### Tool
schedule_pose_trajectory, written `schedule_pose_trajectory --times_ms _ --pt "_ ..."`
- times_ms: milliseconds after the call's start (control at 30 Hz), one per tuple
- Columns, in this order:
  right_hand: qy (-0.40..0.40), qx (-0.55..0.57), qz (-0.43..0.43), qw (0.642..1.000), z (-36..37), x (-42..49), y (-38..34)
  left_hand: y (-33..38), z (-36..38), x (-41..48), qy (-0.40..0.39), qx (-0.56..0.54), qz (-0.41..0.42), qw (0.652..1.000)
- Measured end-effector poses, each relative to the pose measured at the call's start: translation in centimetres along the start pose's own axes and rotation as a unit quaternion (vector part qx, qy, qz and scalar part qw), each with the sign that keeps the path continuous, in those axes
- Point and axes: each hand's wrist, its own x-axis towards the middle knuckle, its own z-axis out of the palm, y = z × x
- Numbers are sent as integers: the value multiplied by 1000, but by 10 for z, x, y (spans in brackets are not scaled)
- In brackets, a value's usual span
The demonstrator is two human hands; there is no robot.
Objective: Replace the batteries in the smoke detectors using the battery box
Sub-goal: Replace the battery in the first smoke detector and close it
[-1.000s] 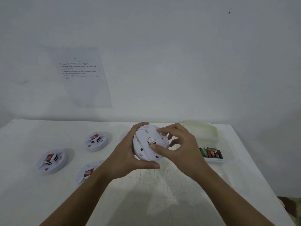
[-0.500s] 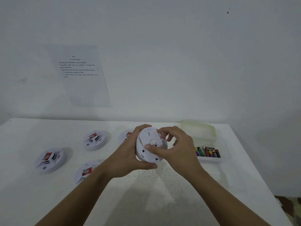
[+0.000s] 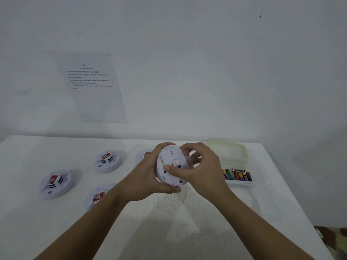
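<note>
Far left, on the table [image 3: 169, 231]: smoke detectors [image 3: 56, 183] lying domes up. Centre, off the table: left hand [image 3: 148, 177] wraps the held detector [image 3: 173, 164]. The disc stands on edge, flat back toward camera. Right hand [image 3: 202, 169] pinches its back. Right: battery box [image 3: 242, 160] open, batteries [image 3: 237, 174] lying lengthwise toward the wall.

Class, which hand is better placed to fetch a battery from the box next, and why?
Probably right: the right hand is nearer the box, which lies to its right; the left hand grips the detector from the far side.
</note>
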Motion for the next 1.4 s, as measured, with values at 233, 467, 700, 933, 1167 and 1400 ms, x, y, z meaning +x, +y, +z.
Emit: schedule_pose_trajectory --times_ms 233,467,700,933,1167,1400 --pt "-4 49 7 999 0 1 7 4 -1 -1 3 22 -4 1000" --pt "12 26 4 1000 0 -1 6 4 1 0 12 59 2 998" --pt "-33 49 -27 998 -8 5 4 13 -2 2 3 42 19 999" --pt "-73 10 -46 996 -18 9 2 14 -14 2 0 45 21 999" --pt "-42 -39 -35 998 -13 2 9 7 -14 5 18 54 25 998" --pt "-28 0 24 999 -2 -1 7 -5 -3 5 46 82 21 995"
